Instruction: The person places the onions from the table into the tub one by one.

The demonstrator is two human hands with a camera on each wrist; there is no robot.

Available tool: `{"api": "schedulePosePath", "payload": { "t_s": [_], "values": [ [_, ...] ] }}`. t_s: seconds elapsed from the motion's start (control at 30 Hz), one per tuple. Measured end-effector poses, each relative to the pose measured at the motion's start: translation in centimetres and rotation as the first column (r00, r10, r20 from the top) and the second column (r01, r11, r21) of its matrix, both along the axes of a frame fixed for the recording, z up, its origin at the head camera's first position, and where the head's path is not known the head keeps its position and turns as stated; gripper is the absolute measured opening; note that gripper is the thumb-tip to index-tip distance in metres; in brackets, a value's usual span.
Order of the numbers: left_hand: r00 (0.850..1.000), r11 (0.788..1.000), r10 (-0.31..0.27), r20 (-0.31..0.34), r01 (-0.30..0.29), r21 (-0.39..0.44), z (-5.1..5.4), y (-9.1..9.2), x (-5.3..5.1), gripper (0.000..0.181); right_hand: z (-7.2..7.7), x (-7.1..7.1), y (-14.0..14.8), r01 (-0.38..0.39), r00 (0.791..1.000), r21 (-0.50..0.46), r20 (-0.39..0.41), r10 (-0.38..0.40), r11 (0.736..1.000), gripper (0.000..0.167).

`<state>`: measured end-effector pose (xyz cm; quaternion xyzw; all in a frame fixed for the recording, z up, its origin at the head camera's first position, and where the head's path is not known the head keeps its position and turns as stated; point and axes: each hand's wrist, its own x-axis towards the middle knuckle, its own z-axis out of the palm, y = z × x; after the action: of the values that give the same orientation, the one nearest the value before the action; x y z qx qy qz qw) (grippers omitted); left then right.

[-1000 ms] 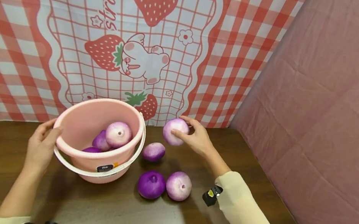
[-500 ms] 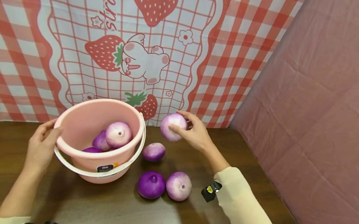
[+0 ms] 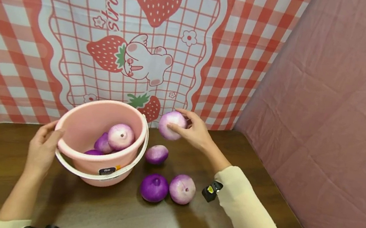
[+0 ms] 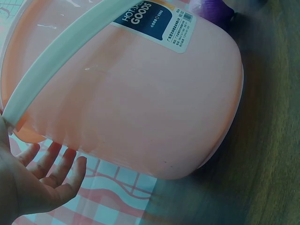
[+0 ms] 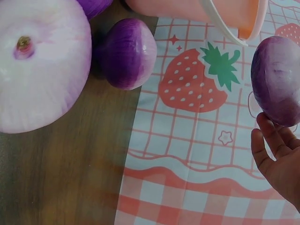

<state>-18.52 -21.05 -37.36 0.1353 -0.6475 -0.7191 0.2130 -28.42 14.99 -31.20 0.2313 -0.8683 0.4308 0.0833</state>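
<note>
A pink bucket (image 3: 74,149) with a white handle (image 3: 88,175) stands on the table, its mouth leaning toward me. On its left rim my left hand (image 3: 42,150) grips, thumb inside the edge; in the left wrist view the fingers (image 4: 49,159) curl by the rim. Inside lie several purple onions, a pale one (image 3: 121,137) on top. My right hand (image 3: 196,131) holds a pale purple onion (image 3: 171,125) above the table, right of the bucket. In the right wrist view that onion (image 5: 276,79) rests against the fingertips.
Beside the bucket lies a small onion (image 3: 157,154). In front of it are a dark purple onion (image 3: 154,188) and a paler onion (image 3: 182,189), side by side. A strawberry-print cloth (image 3: 148,61) hangs behind the table, and a pink cloth (image 3: 339,113) is on the right.
My right hand has moved a little left and up with the onion in it, closer to the bucket. The left hand and bucket have stayed in place.
</note>
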Motion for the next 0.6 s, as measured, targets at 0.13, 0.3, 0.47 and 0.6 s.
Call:
{"api": "schedulePosePath", "payload": {
  "t_s": [0.13,0.3,0.47,0.6],
  "values": [
    [1.0,1.0,-0.001,0.005,0.001,-0.003,0.0,0.0,0.0,0.018,0.3,0.0,-0.4,-0.001,1.0,0.008,-0.003,0.001,1.0,0.059],
    [1.0,1.0,-0.002,0.004,0.002,0.0,0.0,0.0,0.0,0.018,0.6,0.0,-0.9,-0.007,1.0,0.011,-0.005,0.007,1.0,0.058],
    [1.0,1.0,-0.001,0.004,0.001,0.0,0.0,0.0,0.0,0.018,0.9,0.0,-1.3,-0.01,1.0,0.024,-0.015,0.011,1.0,0.058],
    [1.0,1.0,-0.004,0.009,0.004,-0.003,0.0,0.0,0.0,0.018,1.0,-0.1,-1.7,-0.014,1.0,0.022,-0.017,0.014,1.0,0.058]
  ]
}}
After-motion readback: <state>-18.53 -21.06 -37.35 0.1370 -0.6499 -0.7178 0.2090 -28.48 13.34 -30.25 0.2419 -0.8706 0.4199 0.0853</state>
